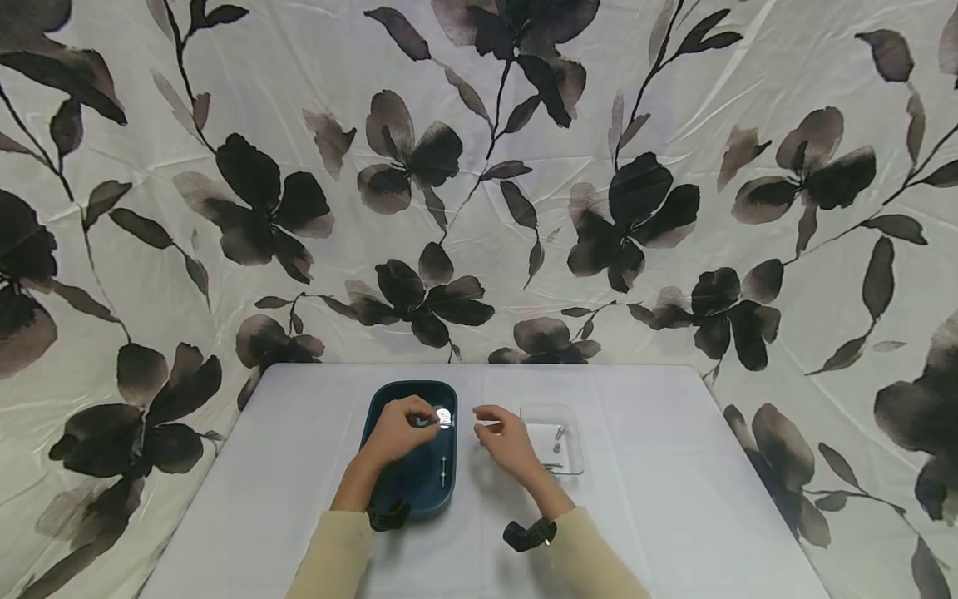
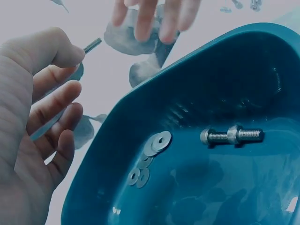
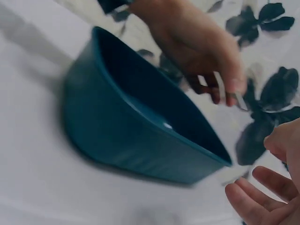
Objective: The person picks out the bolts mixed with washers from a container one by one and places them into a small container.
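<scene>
My left hand (image 1: pixel 402 430) is over the dark blue tray (image 1: pixel 416 500). In the left wrist view its thumb and forefinger pinch a screw (image 2: pixel 92 45), the threaded end sticking out past the fingertips. My right hand (image 1: pixel 512 443) is held between the blue tray and a clear tray, fingers apart and slightly bent, with nothing seen between them. Inside the blue tray several flat washers (image 2: pixel 161 140) lie in a loose pile. Beside them rests a screw (image 2: pixel 218 137) with a wider ring partway along its length.
The shallow clear tray (image 1: pixel 575 467) to the right holds several small metal screws (image 1: pixel 558 437). A white cloth (image 1: pixel 659 499) covers the table. Behind it hangs a flower-patterned sheet (image 1: pixel 524 291).
</scene>
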Demonstrator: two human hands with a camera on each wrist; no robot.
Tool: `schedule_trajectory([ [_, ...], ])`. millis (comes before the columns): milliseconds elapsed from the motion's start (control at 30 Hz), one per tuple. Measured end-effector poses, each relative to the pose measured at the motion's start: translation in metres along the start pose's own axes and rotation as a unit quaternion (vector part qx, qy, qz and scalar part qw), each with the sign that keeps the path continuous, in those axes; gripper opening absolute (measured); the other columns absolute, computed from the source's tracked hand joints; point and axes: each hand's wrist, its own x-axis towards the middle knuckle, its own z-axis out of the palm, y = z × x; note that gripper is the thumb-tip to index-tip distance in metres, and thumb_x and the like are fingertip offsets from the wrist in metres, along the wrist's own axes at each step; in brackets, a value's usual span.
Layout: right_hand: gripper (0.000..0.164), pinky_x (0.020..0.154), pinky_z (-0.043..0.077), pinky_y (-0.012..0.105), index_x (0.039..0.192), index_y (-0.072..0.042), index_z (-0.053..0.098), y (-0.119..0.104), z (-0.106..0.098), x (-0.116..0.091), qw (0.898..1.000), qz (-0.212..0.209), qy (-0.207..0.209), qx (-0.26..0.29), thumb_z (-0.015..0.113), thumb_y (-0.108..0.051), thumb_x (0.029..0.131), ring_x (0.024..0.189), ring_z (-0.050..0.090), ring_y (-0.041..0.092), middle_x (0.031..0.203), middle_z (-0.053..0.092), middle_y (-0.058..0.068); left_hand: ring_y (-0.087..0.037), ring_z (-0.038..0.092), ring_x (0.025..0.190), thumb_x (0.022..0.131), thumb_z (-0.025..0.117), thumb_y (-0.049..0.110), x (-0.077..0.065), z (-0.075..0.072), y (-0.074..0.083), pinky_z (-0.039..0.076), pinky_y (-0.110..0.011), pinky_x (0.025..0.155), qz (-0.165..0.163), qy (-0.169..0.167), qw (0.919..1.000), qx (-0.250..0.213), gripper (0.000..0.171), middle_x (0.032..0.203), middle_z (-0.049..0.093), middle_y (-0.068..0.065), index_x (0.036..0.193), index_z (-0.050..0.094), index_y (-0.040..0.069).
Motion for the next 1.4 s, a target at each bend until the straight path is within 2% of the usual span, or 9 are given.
schedule_trajectory([
  [100,0.027,0.073,0.054,0.029,0.121,-0.008,0.064,-0.003,-0.018,0.002,0.999,-0.011,0.013,-0.031,0.062,-0.013,0.095,0.097,0.064,0.023,0.119,0.063,0.012,-0.030,0.061,0.089,0.079,0.079,0.009,-0.002,0.001,-0.003,0.048,-0.038,0.073,0.008,-0.001,1.0000,-0.002,0.008,0.090,0.066,0.006,0.086,0.075,0.010],
  [167,0.026,0.073,0.054,0.032,0.120,-0.007,0.065,-0.004,-0.029,0.002,0.999,-0.016,0.019,-0.041,0.061,-0.012,0.095,0.098,0.064,0.025,0.119,0.063,0.014,-0.026,0.062,0.088,0.080,0.079,0.011,-0.004,0.002,-0.004,0.048,-0.037,0.073,0.009,-0.004,0.9999,0.002,0.008,0.090,0.066,0.007,0.087,0.075,0.011],
  [300,0.024,0.075,0.054,0.035,0.117,-0.007,0.066,-0.002,-0.050,0.002,0.998,0.000,0.037,-0.049,0.061,-0.011,0.095,0.098,0.064,0.026,0.117,0.065,0.013,-0.023,0.062,0.087,0.080,0.078,0.012,-0.007,0.003,-0.005,0.049,-0.035,0.074,0.002,-0.006,1.0000,0.008,0.008,0.090,0.066,0.007,0.086,0.074,0.015],
  [467,0.023,0.079,0.053,0.039,0.117,-0.010,0.067,0.003,-0.071,0.000,0.996,0.026,0.056,-0.060,0.062,-0.012,0.095,0.100,0.064,0.024,0.117,0.065,0.010,-0.019,0.061,0.087,0.081,0.078,0.011,-0.010,0.005,-0.008,0.050,-0.036,0.075,-0.007,-0.001,0.9999,0.011,0.008,0.089,0.066,0.008,0.088,0.075,0.013],
  [600,0.023,0.081,0.052,0.041,0.117,-0.009,0.067,0.009,-0.084,-0.002,0.994,0.036,0.071,-0.076,0.062,-0.014,0.095,0.102,0.063,0.024,0.117,0.065,0.007,-0.022,0.061,0.087,0.081,0.077,0.012,-0.011,0.006,-0.007,0.050,-0.039,0.075,-0.005,-0.005,1.0000,0.004,0.007,0.090,0.066,0.007,0.088,0.075,0.011],
  [800,0.025,0.085,0.051,0.043,0.118,-0.008,0.066,0.019,-0.099,-0.008,0.989,0.060,0.097,-0.089,0.061,-0.017,0.095,0.109,0.060,0.027,0.120,0.064,0.008,-0.031,0.061,0.089,0.081,0.078,0.013,-0.011,0.009,-0.005,0.049,-0.035,0.074,-0.005,-0.010,0.9999,-0.009,0.006,0.088,0.065,0.008,0.086,0.075,0.015],
  [1033,0.025,0.097,0.043,0.051,0.117,-0.009,0.066,0.039,-0.113,-0.011,0.978,0.093,0.145,-0.114,0.061,-0.018,0.094,0.120,0.054,0.033,0.127,0.061,0.013,-0.020,0.060,0.085,0.081,0.076,0.010,-0.011,0.012,-0.005,0.050,-0.033,0.073,0.001,-0.006,1.0000,-0.006,0.009,0.087,0.065,0.008,0.086,0.075,0.018],
  [1267,0.026,0.091,0.047,0.046,0.119,-0.008,0.066,0.060,-0.120,-0.015,0.969,0.139,0.184,-0.089,0.059,-0.014,0.094,0.113,0.058,0.031,0.127,0.060,0.014,-0.024,0.060,0.087,0.082,0.076,0.012,-0.010,0.016,-0.006,0.050,-0.034,0.074,-0.003,-0.008,1.0000,-0.004,0.006,0.088,0.065,0.008,0.088,0.075,0.012],
  [1400,0.029,0.092,0.047,0.047,0.121,-0.007,0.064,0.068,-0.122,-0.017,0.969,0.153,0.181,-0.073,0.059,-0.014,0.094,0.114,0.057,0.035,0.127,0.059,0.017,-0.024,0.060,0.087,0.082,0.076,0.011,-0.011,0.017,-0.005,0.050,-0.036,0.075,-0.010,-0.010,0.9999,-0.009,0.008,0.090,0.065,0.007,0.090,0.075,0.008],
])
